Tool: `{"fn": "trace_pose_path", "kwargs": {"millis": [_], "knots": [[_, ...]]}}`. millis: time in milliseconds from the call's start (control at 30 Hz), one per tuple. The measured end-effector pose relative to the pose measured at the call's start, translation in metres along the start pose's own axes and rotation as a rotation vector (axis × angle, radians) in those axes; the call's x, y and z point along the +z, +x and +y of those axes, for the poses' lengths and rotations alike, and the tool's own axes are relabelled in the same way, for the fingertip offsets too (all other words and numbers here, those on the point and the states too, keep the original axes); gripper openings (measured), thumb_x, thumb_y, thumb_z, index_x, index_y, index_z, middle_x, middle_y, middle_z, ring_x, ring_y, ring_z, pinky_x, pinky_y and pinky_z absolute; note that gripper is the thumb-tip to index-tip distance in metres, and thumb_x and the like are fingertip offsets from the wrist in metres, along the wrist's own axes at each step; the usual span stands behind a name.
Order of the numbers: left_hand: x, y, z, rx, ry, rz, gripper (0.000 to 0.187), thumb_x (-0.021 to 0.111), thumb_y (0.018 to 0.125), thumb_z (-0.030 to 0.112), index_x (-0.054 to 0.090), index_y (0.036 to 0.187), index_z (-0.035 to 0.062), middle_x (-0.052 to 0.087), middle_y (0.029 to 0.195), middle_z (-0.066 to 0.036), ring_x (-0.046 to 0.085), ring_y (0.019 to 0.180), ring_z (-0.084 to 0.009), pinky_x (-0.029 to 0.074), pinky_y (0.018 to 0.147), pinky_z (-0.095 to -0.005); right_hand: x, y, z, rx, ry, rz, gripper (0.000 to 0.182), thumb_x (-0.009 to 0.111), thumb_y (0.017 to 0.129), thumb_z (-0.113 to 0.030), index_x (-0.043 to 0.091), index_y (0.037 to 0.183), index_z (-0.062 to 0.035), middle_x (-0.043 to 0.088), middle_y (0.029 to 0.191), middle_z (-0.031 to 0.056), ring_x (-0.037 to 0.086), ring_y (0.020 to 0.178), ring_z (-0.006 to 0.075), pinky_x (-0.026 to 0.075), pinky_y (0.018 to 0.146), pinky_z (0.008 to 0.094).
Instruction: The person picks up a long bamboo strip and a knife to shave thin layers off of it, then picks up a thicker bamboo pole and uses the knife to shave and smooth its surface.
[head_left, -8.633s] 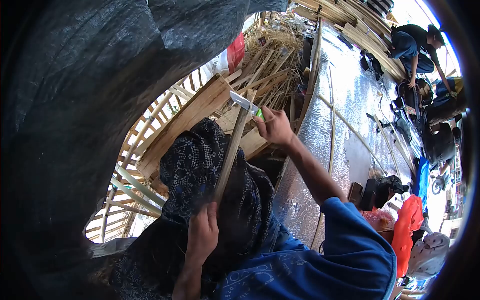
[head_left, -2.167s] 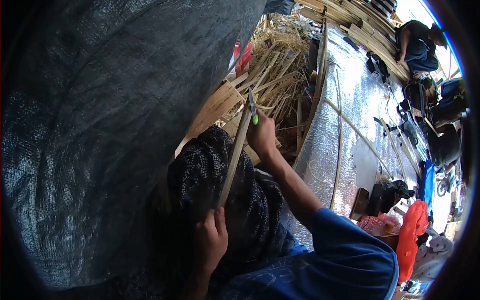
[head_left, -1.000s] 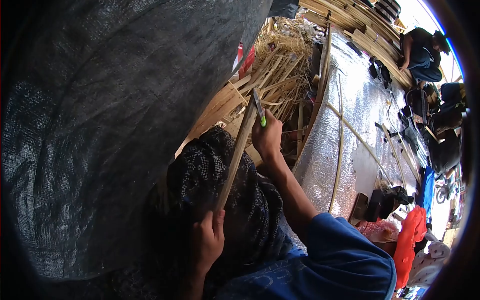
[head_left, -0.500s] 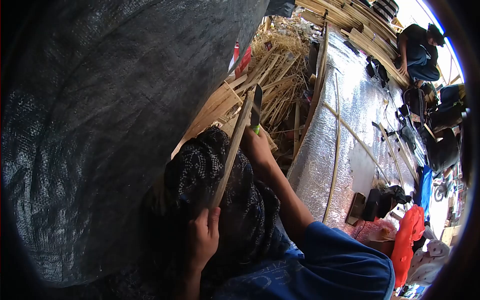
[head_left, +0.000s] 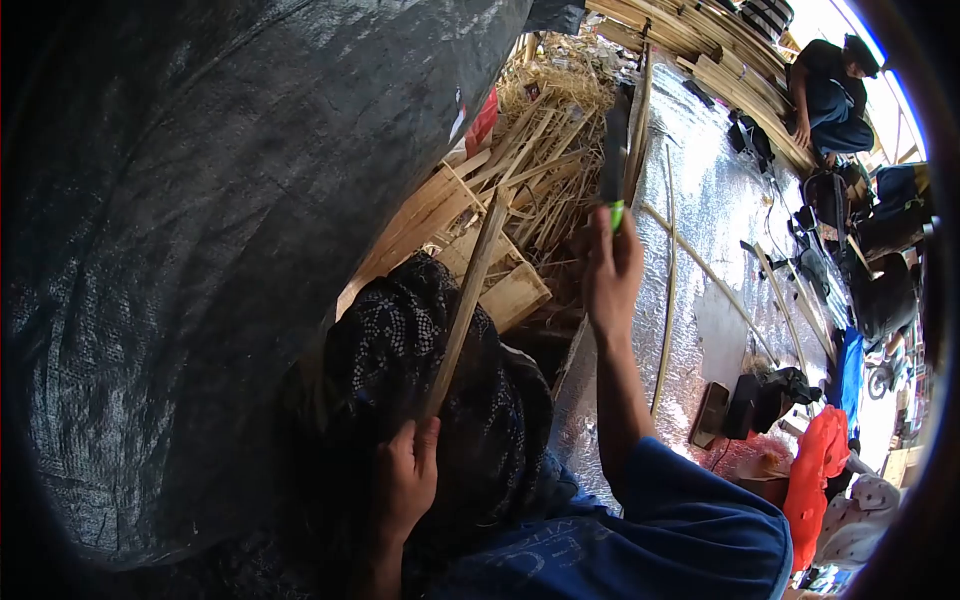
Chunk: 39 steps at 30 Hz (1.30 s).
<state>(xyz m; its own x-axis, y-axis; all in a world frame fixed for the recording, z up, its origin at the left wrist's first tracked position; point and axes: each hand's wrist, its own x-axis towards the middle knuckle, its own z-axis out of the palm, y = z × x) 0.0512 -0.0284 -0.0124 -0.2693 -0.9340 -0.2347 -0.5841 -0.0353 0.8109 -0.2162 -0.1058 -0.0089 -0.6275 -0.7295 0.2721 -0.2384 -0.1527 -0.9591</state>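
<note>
While the dark tarpaulin [head_left: 200, 270] fills the left of the frame and the foil sheet [head_left: 715, 165] shines right of centre, we have the patterned cloth [head_left: 390, 325] bunched at centre, with the wooden strip [head_left: 465, 315] lying slantwise over it, its upper tip near the scrap-wood pile [head_left: 550, 150]. Our left hand [head_left: 408, 485], lower centre, is closed around the strip's lower end. Our right hand [head_left: 613, 285], right of centre, grips the green-handled knife [head_left: 615, 150], which has swung clear of the strip, so the blade is cutting nothing now
</note>
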Motion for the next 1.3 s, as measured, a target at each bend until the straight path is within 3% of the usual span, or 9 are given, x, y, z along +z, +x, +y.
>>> {"fn": "trace_pose_path", "kwargs": {"millis": [167,233,267,333,400,700,900,1100,1300], "knots": [[-0.002,0.0,0.0,-0.031,-0.033,-0.012,0.042,0.045,0.097,0.031,0.047,0.067,0.0015,0.039,0.047,-0.005,0.037,0.042,-0.0085,0.027,0.041,-0.0285,0.019,0.006,-0.016,-0.282,0.088,0.136,0.023,0.041,0.098,-0.023,0.048,0.088,-0.0038,0.044,0.054,-0.0019,0.039,0.045,0.0053,0.03,0.039,0.0252],[0.002,0.001,-0.002,-0.014,-0.04,0.004,0.042,0.046,0.097,0.03,0.047,0.067,0.0011,0.04,0.047,-0.007,0.038,0.041,-0.0098,0.028,0.041,-0.0294,0.046,-0.008,0.036,-0.404,-0.325,-0.108,0.013,0.042,0.095,-0.012,0.044,0.093,0.0006,0.051,0.056,0.0162,0.048,0.042,0.0299,0.036,0.041,0.0402],[0.003,0.002,-0.004,0.01,0.001,0.018,0.041,0.046,0.097,0.029,0.047,0.068,0.0006,0.041,0.047,-0.008,0.038,0.04,-0.0117,0.028,0.04,-0.0305,0.057,-0.028,0.08,-0.243,-0.359,-0.236,0.013,0.043,0.093,-0.011,0.043,0.095,0.0017,0.051,0.061,0.0241,0.05,0.049,0.0422,0.038,0.046,0.0456],[0.001,0.004,-0.001,0.047,0.05,0.053,0.04,0.046,0.097,0.029,0.047,0.068,0.0002,0.042,0.047,-0.01,0.039,0.039,-0.0135,0.028,0.04,-0.0316,0.053,-0.049,0.083,-0.335,-0.48,-0.195,0.014,0.045,0.092,-0.011,0.044,0.091,0.0026,0.051,0.063,0.0258,0.052,0.055,0.0433,0.039,0.048,0.0454],[0.002,0.001,0.004,0.032,0.088,0.039,0.041,0.045,0.096,0.029,0.049,0.067,0.0009,0.045,0.045,-0.015,0.051,0.039,-0.0283,0.031,0.037,-0.036,0.041,-0.059,0.066,0.082,-0.297,-0.202,0.015,0.047,0.092,-0.012,0.045,0.087,0.0028,0.053,0.066,0.0267,0.054,0.059,0.0437,0.039,0.05,0.0454],[0.004,-0.003,-0.003,0.031,0.03,0.029,0.041,0.046,0.097,0.03,0.047,0.069,-0.0003,0.04,0.047,-0.009,0.04,0.04,-0.0126,0.028,0.04,-0.0316,0.025,0.013,-0.01,-0.172,-0.041,0.071,0.016,0.047,0.094,-0.011,0.046,0.084,0.0015,0.046,0.058,0.0158,0.042,0.05,0.0172,0.036,0.047,0.033],[0.006,-0.002,-0.006,0.044,0.054,0.051,0.04,0.046,0.097,0.029,0.047,0.069,0.0002,0.041,0.046,-0.01,0.041,0.039,-0.0135,0.028,0.039,-0.0323,0.058,-0.03,0.088,-0.22,-0.421,-0.202,0.012,0.045,0.091,-0.01,0.046,0.089,0.0013,0.053,0.062,0.0255,0.052,0.053,0.0426,0.039,0.048,0.046],[0.0,-0.002,0.003,0.044,0.066,0.03,0.039,0.047,0.096,0.028,0.047,0.068,0.0006,0.044,0.046,-0.014,0.047,0.039,-0.0242,0.03,0.038,-0.0355,0.002,-0.106,0.143,0.024,-0.366,-0.216,0.009,0.051,0.09,-0.011,0.049,0.09,-0.0027,0.054,0.066,0.0259,0.054,0.058,0.0438,0.043,0.051,0.0417],[0.003,-0.008,-0.004,0.07,0.065,0.042,0.04,0.047,0.096,0.029,0.047,0.068,-0.0001,0.046,0.048,-0.015,0.05,0.04,-0.0244,0.031,0.039,-0.0353,0.005,0.005,-0.001,-0.104,-0.035,0.057,0.02,0.045,0.096,-0.015,0.05,0.083,-0.0005,0.04,0.056,0.0015,0.037,0.053,0.0074,0.031,0.046,0.0269]]}}
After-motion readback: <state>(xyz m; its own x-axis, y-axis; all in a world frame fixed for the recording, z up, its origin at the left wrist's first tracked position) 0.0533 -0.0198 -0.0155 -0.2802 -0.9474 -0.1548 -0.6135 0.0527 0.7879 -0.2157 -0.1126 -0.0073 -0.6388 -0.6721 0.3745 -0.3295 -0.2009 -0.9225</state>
